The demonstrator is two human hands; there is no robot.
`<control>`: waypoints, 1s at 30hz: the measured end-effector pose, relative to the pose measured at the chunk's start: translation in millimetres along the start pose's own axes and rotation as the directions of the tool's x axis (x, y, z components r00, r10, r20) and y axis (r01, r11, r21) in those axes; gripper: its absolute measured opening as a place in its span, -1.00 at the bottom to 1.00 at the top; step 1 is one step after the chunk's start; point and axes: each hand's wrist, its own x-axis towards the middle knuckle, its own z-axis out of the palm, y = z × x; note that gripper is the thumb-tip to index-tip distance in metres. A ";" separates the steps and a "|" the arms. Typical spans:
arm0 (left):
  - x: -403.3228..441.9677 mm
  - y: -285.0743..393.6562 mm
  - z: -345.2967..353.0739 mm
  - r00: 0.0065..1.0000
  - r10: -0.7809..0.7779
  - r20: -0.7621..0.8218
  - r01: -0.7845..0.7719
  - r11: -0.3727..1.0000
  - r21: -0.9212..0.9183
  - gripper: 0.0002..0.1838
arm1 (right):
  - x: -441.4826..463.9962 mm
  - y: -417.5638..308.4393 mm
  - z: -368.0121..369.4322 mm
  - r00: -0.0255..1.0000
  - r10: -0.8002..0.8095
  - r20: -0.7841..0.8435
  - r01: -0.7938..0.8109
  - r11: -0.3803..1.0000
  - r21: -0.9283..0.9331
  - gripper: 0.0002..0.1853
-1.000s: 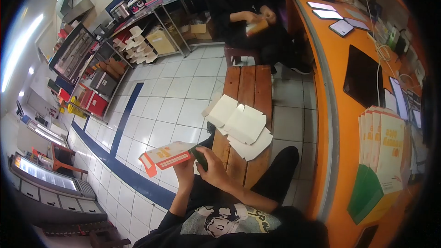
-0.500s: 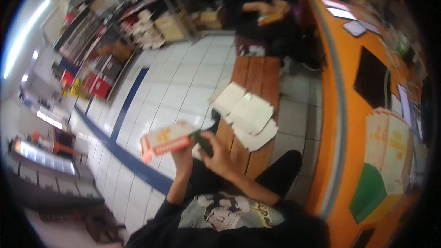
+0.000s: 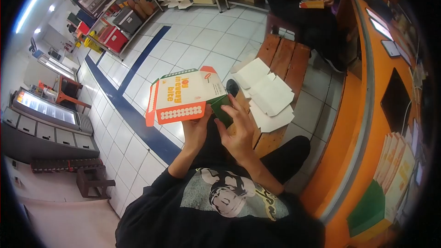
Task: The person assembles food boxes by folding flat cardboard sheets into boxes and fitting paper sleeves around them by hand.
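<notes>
A printed cardboard food box (image 3: 190, 89), white with orange and green sides, is held up in front of me, partly folded. My left hand (image 3: 196, 134) grips its lower edge from beneath, thumb at the near side; most of those fingers are hidden under the card. On the right, my right hand (image 3: 239, 129) has its thumb and fingers on the green end panel (image 3: 223, 111). Beyond my right hand, several unfolded blank white box sheets (image 3: 271, 94) lie overlapped on a slatted wooden bench (image 3: 285, 57).
More flat printed boxes (image 3: 392, 174) stand in a stack on the orange counter (image 3: 372, 69) at right, with a dark tablet (image 3: 395, 98) farther along. Another person (image 3: 305, 16) sits past the bench, holding a small orange-and-white piece. Shelves with a red cooler (image 3: 112, 39) stand at far left.
The view has shifted, so the bench and counter sit differently in the frame. The box now shows its printed face more squarely, and my right hand's fingers lie farther over the green panel.
</notes>
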 end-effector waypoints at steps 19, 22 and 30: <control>-21.0 -61.7 -19.7 0.788 0.374 0.488 -0.581 0.194 0.790 -0.70 | -30.9 19.2 7.6 0.969 0.248 -0.013 -0.235 0.932 0.277 -0.56; -22.6 -55.5 -15.2 0.884 0.205 0.419 -0.466 0.347 0.814 -0.67 | -29.1 18.3 8.5 0.963 0.268 -0.005 -0.255 0.921 0.295 -0.57; -21.4 -44.7 -11.3 0.921 0.185 0.343 -0.383 0.588 0.712 -0.77 | -27.2 18.1 6.8 0.960 0.278 0.003 -0.266 0.913 0.309 -0.60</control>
